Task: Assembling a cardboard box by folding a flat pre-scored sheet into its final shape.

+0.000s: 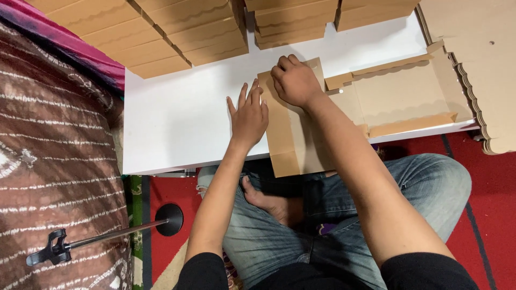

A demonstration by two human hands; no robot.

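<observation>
I see my left hand [249, 114] lying flat and open on the low white table [177, 115], its fingers touching the left edge of a flat brown cardboard box piece [293, 145]. My right hand [294, 81] is curled, pressing down on the top of that cardboard, not gripping it. The cardboard lies on the table's near edge, over my knees. Stacks of folded brown cardboard boxes [161, 37] sit behind.

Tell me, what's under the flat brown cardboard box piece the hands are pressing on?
The flat brown cardboard box piece lies on the low white table, overhanging its near edge above crossed legs in blue jeans. The tabletop directly underneath is covered.
</observation>
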